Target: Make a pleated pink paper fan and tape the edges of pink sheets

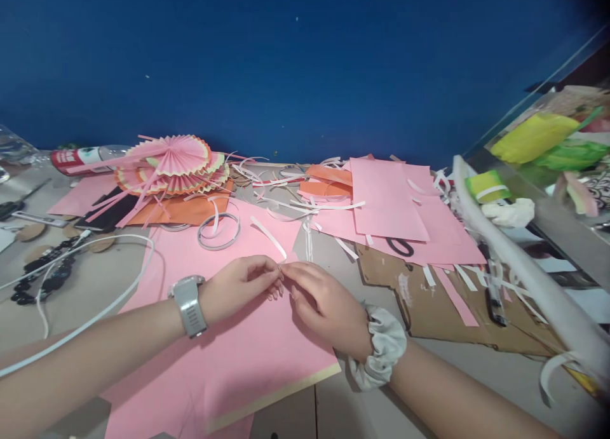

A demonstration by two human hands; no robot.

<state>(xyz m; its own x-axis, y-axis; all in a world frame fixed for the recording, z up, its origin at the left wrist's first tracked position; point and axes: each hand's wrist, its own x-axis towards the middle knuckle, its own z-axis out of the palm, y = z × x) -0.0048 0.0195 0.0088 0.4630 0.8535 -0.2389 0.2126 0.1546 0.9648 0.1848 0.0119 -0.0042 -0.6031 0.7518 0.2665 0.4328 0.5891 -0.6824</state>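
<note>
My left hand (244,285) and my right hand (326,302) meet at their fingertips over a large pink sheet of paper (257,344). The fingers of both hands are closed in a pinch. A narrow white paper strip (268,237) runs up and to the left from the point where they touch, its lower end hidden by the fingertips. Just beyond my left hand, a grey ring-shaped band (219,243) lies on the pink paper. A pale yellow edge (286,394) borders the near side of the sheet.
Pleated pink-and-orange paper fans (171,156) are stacked at the back left, beside a plastic bottle (90,158). White cables (119,305) loop across the left. Pink sheets (388,201), cardboard (443,305), a cutter knife (495,305) and a white tube (515,248) lie right.
</note>
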